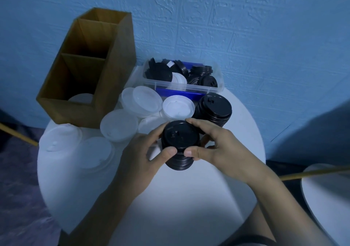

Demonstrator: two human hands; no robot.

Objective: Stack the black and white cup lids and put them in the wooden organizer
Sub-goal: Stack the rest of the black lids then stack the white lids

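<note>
Black lid stack point(180, 141); white lids point(178, 107); brown wooden organizer point(111, 86); blue wall point(246, 27).

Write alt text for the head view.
The left hand and right hand grip a stack of black plastic cup lids at a round white table. Behind sit a second black stack, loose white plastic lids, a clear bin of lids and a wooden organizer.
</note>
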